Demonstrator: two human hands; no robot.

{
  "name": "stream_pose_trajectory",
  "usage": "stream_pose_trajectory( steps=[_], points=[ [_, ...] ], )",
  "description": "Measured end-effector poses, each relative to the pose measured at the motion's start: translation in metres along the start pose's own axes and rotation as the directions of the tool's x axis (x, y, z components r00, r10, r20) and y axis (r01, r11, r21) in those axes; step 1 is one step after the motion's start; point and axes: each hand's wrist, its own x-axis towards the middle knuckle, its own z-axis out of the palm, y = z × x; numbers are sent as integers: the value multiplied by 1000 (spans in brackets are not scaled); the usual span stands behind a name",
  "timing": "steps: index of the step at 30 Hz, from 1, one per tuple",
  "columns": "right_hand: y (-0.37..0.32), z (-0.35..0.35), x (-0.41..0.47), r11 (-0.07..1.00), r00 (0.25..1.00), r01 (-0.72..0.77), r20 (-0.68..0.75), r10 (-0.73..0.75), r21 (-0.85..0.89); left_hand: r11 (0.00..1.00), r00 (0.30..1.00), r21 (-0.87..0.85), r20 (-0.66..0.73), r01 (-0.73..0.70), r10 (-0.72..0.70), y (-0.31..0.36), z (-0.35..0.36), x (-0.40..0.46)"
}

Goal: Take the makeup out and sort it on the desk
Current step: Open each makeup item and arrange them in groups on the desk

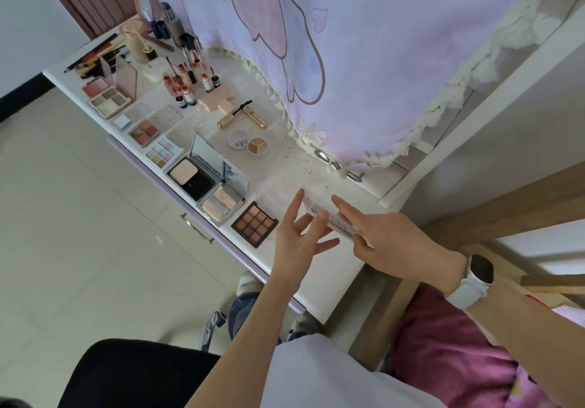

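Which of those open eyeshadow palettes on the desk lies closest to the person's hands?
The dark nine-pan brown palette, at the near end of the row, just beside the left hand. The pastel palette and the pink one lie farther along the desk.

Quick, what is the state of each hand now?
Left hand: open, fingers spread, touching the clear case.
Right hand: holding the same clear case.

Soft, even daylight fills the scene; shadows are faint; no harsh glare; the wide-angle lens bends straight lines near the edges; small items at the far end look slightly soft and blurred.
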Motion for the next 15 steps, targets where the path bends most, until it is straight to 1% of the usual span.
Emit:
stream_pose_trajectory(
  steps=[5, 9, 11, 15],
  points=[
    [3, 7, -5, 998, 996, 15, -87, -20, -56, 1000, 1000, 27, -23, 11, -11, -3, 8, 3],
    [8, 13, -7, 998, 995, 45, -86, -49, -41, 998, 997, 31, -50, 52, -50, -8, 9, 4],
    [13, 16, -6, 1000, 998, 16, -59, -17, -15, 996, 995, 34, -68, 80, -77, -12, 7, 4],
    [27, 21, -5, 992, 996, -83, -26, 86, 91, 989, 988, 78, -102, 124, -116, -22, 8, 3]
  ],
)
